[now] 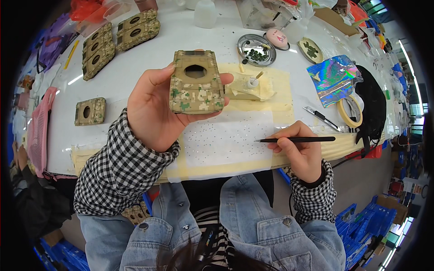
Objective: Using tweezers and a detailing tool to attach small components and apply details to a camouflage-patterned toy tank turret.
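Note:
My left hand (149, 101) is closed round a camouflage-patterned toy tank hull (195, 90), held up above the table with its round opening showing. My right hand (302, 153) pinches black fine-pointed tweezers (312, 139), their tip aimed left over a white sheet (210, 151). Many tiny specks lie scattered across that sheet, and yellowish masking tape (181, 169) runs along its edges. Just beyond the sheet stands a small tape-covered block (246, 93) with a white nozzle-like piece (252, 83) on it.
More camouflage hulls (97, 52) sit at the far left, with a single one (90, 111) nearer. Right of the sheet lie a craft knife (321, 117), a tape roll (350, 112) and a shiny holographic pouch (332, 80). Dishes (273, 56) of small dark green parts stand at the back.

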The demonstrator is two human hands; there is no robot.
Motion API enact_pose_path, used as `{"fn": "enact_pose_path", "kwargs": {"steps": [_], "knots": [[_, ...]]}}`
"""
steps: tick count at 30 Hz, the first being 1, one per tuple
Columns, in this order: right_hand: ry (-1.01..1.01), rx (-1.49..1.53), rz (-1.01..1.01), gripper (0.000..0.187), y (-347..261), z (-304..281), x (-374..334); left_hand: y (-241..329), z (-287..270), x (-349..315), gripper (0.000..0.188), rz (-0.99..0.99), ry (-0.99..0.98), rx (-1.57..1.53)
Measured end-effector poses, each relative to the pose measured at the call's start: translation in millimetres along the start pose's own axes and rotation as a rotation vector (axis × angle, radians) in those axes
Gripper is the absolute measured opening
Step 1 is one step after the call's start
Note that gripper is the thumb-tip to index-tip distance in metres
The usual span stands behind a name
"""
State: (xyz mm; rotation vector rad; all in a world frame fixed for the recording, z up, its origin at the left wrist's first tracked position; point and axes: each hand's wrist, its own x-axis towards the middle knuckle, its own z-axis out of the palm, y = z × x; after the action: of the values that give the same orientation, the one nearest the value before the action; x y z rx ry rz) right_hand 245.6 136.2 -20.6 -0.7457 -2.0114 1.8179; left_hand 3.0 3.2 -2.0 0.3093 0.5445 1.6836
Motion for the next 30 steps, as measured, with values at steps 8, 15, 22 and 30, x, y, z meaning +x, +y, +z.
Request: {"fn": "enact_pose_path", "kwargs": {"steps": [8,15,22,30], "knots": [[-0.007,-0.007,-0.007,0.009,1.0,-0.1,0.2,-1.2,2.6,0.1,0.054,0.012,0.025,0.007],[-0.001,0.009,-0.003,0.010,1.2,-0.1,-0.5,-0.9,2.5,0.1,0.053,0.012,0.017,0.006],[-0.019,-0.021,-0.034,0.009,4.1,-1.4,-0.1,-0.9,2.2,-0.2,0.053,0.015,0.014,0.013],[-0.035,-0.076,-0.081,0.012,5.5,-2.9,-0.4,-1.3,2.0,-0.6,0.053,0.010,0.011,0.009]]}}
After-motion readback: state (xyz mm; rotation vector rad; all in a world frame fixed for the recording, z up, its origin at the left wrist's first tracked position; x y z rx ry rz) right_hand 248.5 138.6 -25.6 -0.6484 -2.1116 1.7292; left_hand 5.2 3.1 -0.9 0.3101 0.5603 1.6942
